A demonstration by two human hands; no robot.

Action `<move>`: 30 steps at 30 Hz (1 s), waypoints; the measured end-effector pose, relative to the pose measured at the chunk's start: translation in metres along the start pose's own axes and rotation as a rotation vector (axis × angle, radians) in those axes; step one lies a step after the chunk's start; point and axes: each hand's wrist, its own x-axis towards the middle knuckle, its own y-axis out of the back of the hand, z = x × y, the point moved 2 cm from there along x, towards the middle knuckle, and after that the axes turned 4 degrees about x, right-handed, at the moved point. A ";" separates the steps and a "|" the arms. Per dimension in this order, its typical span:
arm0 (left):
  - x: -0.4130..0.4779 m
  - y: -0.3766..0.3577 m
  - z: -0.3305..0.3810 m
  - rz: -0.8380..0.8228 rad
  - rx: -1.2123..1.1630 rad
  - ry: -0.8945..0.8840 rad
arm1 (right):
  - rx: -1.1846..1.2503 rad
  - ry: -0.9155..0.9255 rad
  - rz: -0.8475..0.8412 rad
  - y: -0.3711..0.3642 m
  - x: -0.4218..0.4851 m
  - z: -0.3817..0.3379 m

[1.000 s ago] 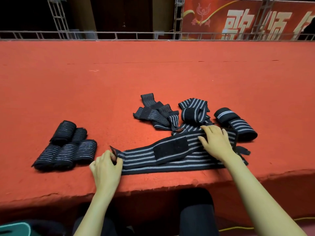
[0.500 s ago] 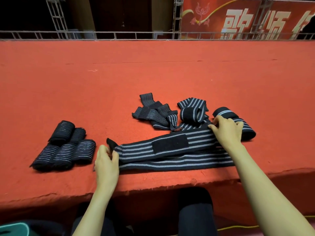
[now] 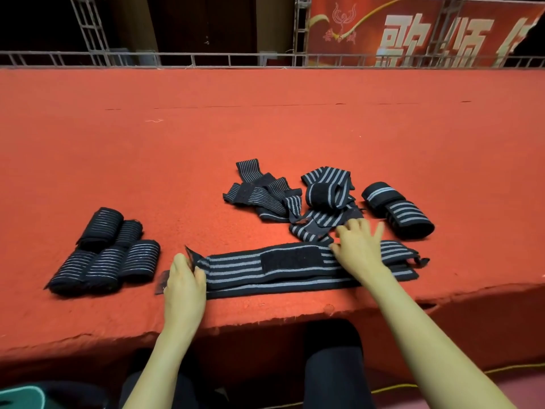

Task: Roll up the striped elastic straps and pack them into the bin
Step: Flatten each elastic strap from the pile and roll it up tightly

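Directly below the head camera, a long striped strap (image 3: 236, 268) lies flat along the near edge of the red carpeted platform (image 3: 265, 128), folded lengthwise so two layers show, with a black fastening patch (image 3: 295, 258) near its middle. The left hand (image 3: 184, 283) sits at the strap's left end, its fingers curled over that end and pinching it; a small dark end tab sticks out above the fingertips and another to the hand's left. The right hand (image 3: 358, 246) lies further along the strap, to the right of the patch, palm down with fingers straight and spread, resting on the fabric and gripping nothing. Left of the hands, a cluster of rolled straps (image 3: 103, 255) lies side by side on the carpet. Behind the right hand is a loose pile of unrolled straps (image 3: 265, 193), and to its right a wide-striped roll (image 3: 404, 214).
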 end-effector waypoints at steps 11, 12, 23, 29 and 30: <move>0.004 0.006 -0.013 -0.023 -0.038 0.066 | 0.416 0.440 -0.372 -0.016 -0.021 -0.070; 0.004 0.007 -0.015 -0.032 -0.054 0.082 | 0.406 0.447 -0.362 -0.015 -0.022 -0.070; 0.006 0.012 -0.035 -0.009 -0.063 0.116 | 0.418 0.523 -0.271 -0.025 -0.032 -0.079; 0.008 0.010 -0.038 -0.003 -0.038 0.128 | 0.382 0.498 -0.209 -0.028 -0.040 -0.084; 0.008 0.010 -0.038 -0.002 -0.042 0.132 | 0.377 0.500 -0.208 -0.028 -0.041 -0.085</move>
